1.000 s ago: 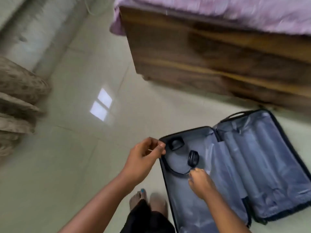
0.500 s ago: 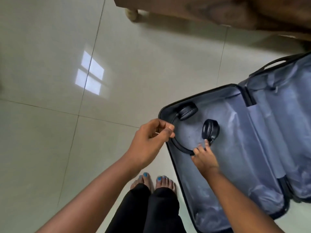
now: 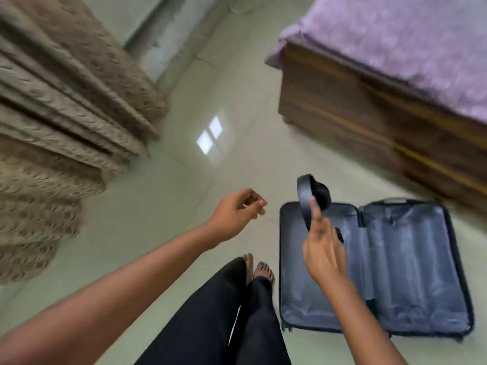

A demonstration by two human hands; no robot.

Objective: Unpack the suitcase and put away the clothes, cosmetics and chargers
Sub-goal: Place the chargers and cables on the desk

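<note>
A dark suitcase (image 3: pixel 411 272) lies open on the floor at the lower right, and both halves show only bare grey lining. Above its left half, my right hand (image 3: pixel 322 248) grips the band of black headphones (image 3: pixel 316 192) and holds them up in the air. One ear cup shows at the top; the other is mostly hidden behind my fingers. My left hand (image 3: pixel 234 214) hovers over the floor left of the suitcase. Its thumb is against its curled fingers, pinching something small and pale that I cannot identify.
A wooden bed (image 3: pixel 369 114) with a purple cover (image 3: pixel 408 40) stands behind the suitcase at the right. A patterned brown curtain (image 3: pixel 66 114) hangs along the left. My bare feet (image 3: pixel 259 270) stand on the pale tiled floor beside the suitcase's left edge.
My right hand has lifted the headphones out of the suitcase's left half into the air. The view has risen and pulled back. My left hand has drifted off the suitcase edge.
</note>
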